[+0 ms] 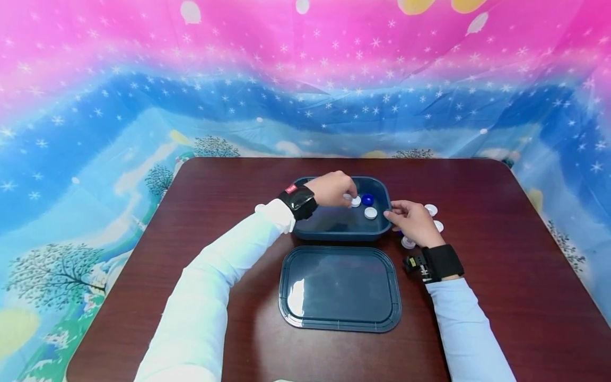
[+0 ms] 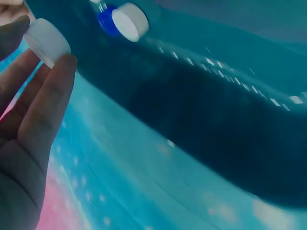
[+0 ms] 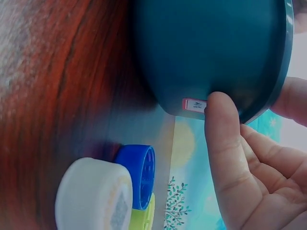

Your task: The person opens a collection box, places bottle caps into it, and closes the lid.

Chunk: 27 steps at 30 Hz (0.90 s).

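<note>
Flat on the table point(image 1: 248, 339) nearest by, in front of the tub point(image 1: 341, 235) and running left to right like it: the lid point(image 1: 341, 289). Past that, pinching the tub's right end at the rim with the right hand point(image 1: 415, 223); near it, outside the tub, loose caps point(image 1: 431, 210), well apart from the left hand point(image 1: 331, 189). With the left, over the tub, gripping a white cap point(image 2: 47, 43) between thumb and fingers, just left of the blue cap point(image 1: 367, 199) and white caps point(image 1: 370, 213) inside. Behind, a patterned cloth point(image 1: 305, 106).
</note>
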Motion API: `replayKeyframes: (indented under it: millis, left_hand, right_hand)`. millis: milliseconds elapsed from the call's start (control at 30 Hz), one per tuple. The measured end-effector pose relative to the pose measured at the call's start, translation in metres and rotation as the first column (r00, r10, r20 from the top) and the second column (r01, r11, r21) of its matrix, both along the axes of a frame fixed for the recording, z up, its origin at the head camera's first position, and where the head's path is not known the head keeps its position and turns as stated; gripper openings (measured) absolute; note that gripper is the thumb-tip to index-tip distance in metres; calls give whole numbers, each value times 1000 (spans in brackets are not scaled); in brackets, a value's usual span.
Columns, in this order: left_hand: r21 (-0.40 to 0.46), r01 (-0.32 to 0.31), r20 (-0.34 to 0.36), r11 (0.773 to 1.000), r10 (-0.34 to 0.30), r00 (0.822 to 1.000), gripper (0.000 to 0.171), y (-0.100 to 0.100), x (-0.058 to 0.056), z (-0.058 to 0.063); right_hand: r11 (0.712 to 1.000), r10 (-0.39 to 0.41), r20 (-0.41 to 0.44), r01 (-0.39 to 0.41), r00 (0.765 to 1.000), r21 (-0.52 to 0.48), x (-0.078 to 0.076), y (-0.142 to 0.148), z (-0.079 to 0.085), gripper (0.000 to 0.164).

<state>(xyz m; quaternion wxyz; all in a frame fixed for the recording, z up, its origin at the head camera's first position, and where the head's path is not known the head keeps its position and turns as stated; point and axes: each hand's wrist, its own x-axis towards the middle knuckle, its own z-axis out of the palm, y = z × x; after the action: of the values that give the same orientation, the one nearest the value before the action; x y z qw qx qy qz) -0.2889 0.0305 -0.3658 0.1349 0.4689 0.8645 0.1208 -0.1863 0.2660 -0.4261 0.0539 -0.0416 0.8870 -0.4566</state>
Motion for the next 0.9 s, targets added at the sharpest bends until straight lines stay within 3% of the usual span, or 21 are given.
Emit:
replayKeyframes:
  millis: [333, 633, 900]
  left_hand:
    - [-40, 98, 67, 994, -95, 993, 21, 35, 9, -16]
    - [-67, 194, 118, 979, -186, 976, 10, 56, 13, -28]
    - [-61, 219, 115, 974, -211, 971, 34, 67, 12, -38]
  right_hand:
    - [1000, 5, 2, -5, 1000, -3, 1, 0, 2, 52]
    - [1000, 10, -9, -10, 1000, 19, 0, 2, 0, 53]
    - [1000, 9, -7, -9, 1000, 25, 0, 2, 1, 50]
